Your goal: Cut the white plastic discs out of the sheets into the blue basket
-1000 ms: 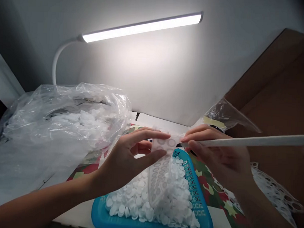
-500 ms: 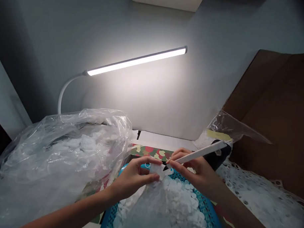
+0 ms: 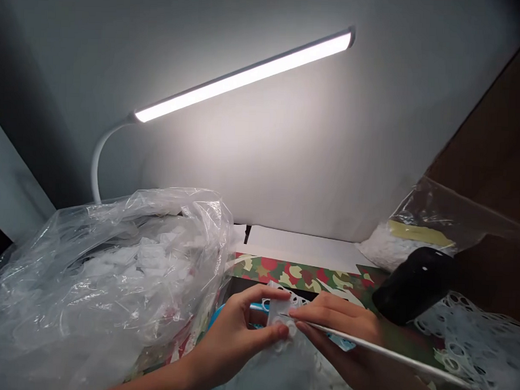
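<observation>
Low in the middle of the view, my left hand point(image 3: 243, 331) pinches a small piece of whitish translucent plastic sheet point(image 3: 277, 315) between thumb and fingers. The sheet has round holes and rings along its edge. My right hand point(image 3: 349, 326) grips a long, slim white tool point(image 3: 391, 352), its thin pointed tip against the sheet and its handle slanting down to the right. What kind of tool it is, I cannot tell. Below both hands is a blue perforated basket point(image 3: 344, 341), mostly hidden by them. White pieces inside the basket are blurred.
A large clear plastic bag point(image 3: 86, 291) of white pieces fills the left. At right are a black cylindrical object point(image 3: 412, 285), a heap of perforated plastic scraps point(image 3: 480, 345) and a clear bag point(image 3: 416, 237). A lit bar lamp point(image 3: 247, 75) spans above a camouflage-patterned surface point(image 3: 278, 271).
My view has shifted, so the lamp appears larger and higher. The tool's handle has swung from pointing up right to pointing down right. The left hand still pinches the sheet.
</observation>
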The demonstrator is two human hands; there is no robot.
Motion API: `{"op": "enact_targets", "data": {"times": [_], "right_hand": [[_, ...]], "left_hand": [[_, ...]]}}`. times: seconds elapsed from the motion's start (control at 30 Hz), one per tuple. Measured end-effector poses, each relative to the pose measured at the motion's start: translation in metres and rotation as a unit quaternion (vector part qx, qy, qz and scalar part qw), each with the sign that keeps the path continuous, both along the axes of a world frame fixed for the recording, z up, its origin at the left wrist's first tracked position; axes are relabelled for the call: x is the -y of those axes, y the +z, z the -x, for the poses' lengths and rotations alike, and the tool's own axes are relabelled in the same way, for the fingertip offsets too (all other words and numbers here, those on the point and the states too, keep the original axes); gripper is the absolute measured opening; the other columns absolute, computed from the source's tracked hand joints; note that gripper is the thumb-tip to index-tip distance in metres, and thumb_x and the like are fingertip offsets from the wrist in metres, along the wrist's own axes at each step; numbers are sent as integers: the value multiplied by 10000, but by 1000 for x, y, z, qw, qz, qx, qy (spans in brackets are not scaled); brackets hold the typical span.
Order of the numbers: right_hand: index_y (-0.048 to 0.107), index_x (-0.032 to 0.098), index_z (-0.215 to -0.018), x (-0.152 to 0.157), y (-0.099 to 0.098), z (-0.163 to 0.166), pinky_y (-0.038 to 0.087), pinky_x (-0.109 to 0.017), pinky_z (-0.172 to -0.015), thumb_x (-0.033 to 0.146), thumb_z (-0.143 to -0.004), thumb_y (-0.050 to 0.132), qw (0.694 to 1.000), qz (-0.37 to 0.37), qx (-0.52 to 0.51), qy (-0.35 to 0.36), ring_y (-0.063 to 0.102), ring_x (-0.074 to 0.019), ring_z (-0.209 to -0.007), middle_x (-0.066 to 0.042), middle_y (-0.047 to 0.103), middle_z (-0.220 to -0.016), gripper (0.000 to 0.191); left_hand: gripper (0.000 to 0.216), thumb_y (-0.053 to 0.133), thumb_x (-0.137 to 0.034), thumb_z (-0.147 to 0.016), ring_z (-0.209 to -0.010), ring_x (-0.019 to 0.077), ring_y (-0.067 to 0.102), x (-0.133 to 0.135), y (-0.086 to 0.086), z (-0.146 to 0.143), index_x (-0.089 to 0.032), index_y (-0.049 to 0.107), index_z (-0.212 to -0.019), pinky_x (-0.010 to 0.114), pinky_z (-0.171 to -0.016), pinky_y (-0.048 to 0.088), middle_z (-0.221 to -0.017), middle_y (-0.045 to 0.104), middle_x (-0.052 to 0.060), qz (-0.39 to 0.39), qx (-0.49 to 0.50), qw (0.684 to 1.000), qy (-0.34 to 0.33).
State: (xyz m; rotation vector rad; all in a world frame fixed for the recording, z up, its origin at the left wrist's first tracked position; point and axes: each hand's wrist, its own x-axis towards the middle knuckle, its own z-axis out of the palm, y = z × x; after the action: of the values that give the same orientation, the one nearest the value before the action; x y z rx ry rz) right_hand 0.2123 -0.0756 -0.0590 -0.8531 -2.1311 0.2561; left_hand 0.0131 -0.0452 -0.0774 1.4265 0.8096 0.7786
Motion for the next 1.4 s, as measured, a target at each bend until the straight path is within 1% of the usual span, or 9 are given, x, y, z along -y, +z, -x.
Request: {"op": "enact_targets", "data": {"times": [0.2,0.4,0.6,0.73,0.9,1.03,1.1,1.23,1.4], "right_hand": [[656,172,-1021,-2,-7,-2,515,-245,-630,41,-826,576,1000,1,7,14,614,-131,-706,-34,678,-806,248],[630,187,-1107,-1,-18,-3,509,-262,-604,41,-824,583,998,-48,13,25,599,-143,-697,-35,682,-815,321],[639,173,-1110,-2,-22,-6,505,-267,-598,76,-851,565,995,-80,56,3,580,-150,-689,-55,684,-821,286],[660,201,-1052,-3,-18,-5,499,-239,-578,114,-877,543,989,-111,92,-13,581,-133,-671,-48,685,-841,227],[633,180,-1098,1,-16,-8,531,-279,-648,133,-874,564,977,-146,155,-5,616,-161,-767,-81,696,-1043,239],[601,169,-1156,6,-19,-9,545,-325,-668,129,-879,557,968,-158,193,-22,638,-193,-810,-85,674,-1155,283],[589,186,-1171,7,-19,-8,545,-316,-649,125,-868,570,971,-160,173,-30,643,-188,-795,-77,680,-1143,310],[545,215,-1206,9,-13,-6,545,-300,-673,77,-877,517,988,-136,50,-53,648,-175,-818,-73,702,-1067,358],[502,289,-1246,18,-3,-10,513,-362,-827,44,-867,468,983,-98,-78,-132,614,-205,-1005,-49,653,-1142,452]], "left_hand": [[339,699,-277,-781,-659,94,531,1,-1,-1,-236,626,-1109,208,-560,417,-1054,614,46,-5,-4,1000,2],[344,697,-290,-795,-672,95,528,1,-7,-1,-272,614,-1128,196,-557,411,-959,629,17,-4,-4,1000,2],[350,710,-288,-788,-636,59,494,1,-4,-1,-291,626,-1128,186,-531,393,-1135,595,19,-24,-11,1000,1],[339,707,-254,-789,-608,47,472,3,-2,-2,-288,637,-1119,185,-526,389,-1101,607,15,-33,-14,999,-12],[356,695,-251,-799,-645,66,500,4,-2,-2,-280,626,-1147,192,-542,430,-1110,599,32,-61,-13,998,-21],[376,693,-261,-799,-671,72,534,4,-2,-3,-279,607,-1164,208,-581,475,-1176,570,48,-39,-12,999,-26],[404,693,-241,-795,-659,68,545,4,-3,-4,-283,591,-1184,206,-566,474,-1183,559,51,-27,-11,999,-34],[447,700,-210,-781,-640,61,536,4,-2,-3,-302,585,-1203,195,-535,461,-1162,545,44,-25,-16,999,-37],[509,712,-237,-770,-622,52,523,2,-3,-1,-306,550,-1248,209,-530,448,-1303,481,72,7,-37,999,-36]]}}
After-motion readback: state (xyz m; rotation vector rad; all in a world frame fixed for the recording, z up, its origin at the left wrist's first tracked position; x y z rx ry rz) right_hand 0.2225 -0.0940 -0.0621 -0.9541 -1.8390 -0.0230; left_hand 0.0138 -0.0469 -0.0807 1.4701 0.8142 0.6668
